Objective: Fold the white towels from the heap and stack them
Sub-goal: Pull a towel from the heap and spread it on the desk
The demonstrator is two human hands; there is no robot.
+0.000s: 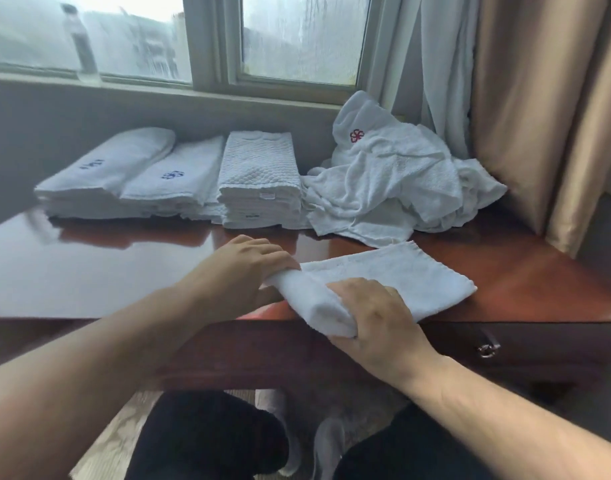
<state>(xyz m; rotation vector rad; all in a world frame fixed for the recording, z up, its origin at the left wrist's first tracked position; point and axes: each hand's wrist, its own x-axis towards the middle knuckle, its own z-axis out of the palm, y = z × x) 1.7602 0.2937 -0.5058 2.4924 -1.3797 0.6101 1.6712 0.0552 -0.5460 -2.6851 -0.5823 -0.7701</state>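
While both hands work at the near edge of the dark wooden table (89,265), take in the surroundings. The heap of unfolded white towels (394,181) sits at the back under the window, a red emblem showing near its top. Left of the heap and touching it stands a textured stack (259,181) of folded towels. Further left are two lower stacks (141,178) with blue marks. Right of the heap hang a white sheer and a beige curtain (522,116), and far to the left, up on the sill, stands a clear bottle (80,43). Bare polished wood lies between the hands and the stacks.

Now the towel being folded (401,275): it lies flat just in front of the heap, whose loose corner almost reaches it. Its left end is gathered into a thick roll. The left hand (248,271) curls its fingers over the far end of that roll, tips buried in cloth. The right hand (376,313) grips the near end, fingers wrapped over the top, and that end overhangs the table's edge.
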